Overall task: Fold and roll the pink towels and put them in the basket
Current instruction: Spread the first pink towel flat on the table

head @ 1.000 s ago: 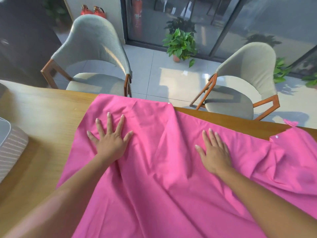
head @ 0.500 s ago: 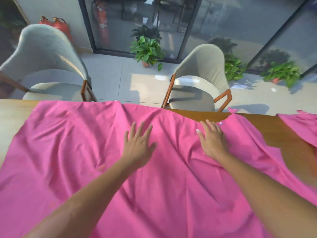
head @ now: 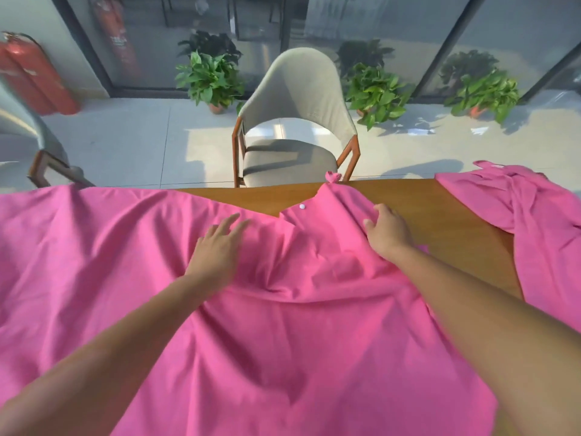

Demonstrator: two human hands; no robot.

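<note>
Office lobby: fire extinguishers [head: 34,80], glass doors [head: 283,26].

A large pink towel [head: 283,325] lay spread and rumpled across the table [head: 440,221], covering most of it from the left edge to the near edge. Its far right corner, bearing a small white button [head: 302,206] and a short loop [head: 333,177], reached the table's far edge. A second pink towel [head: 534,221] lay crumpled at the right.
</note>
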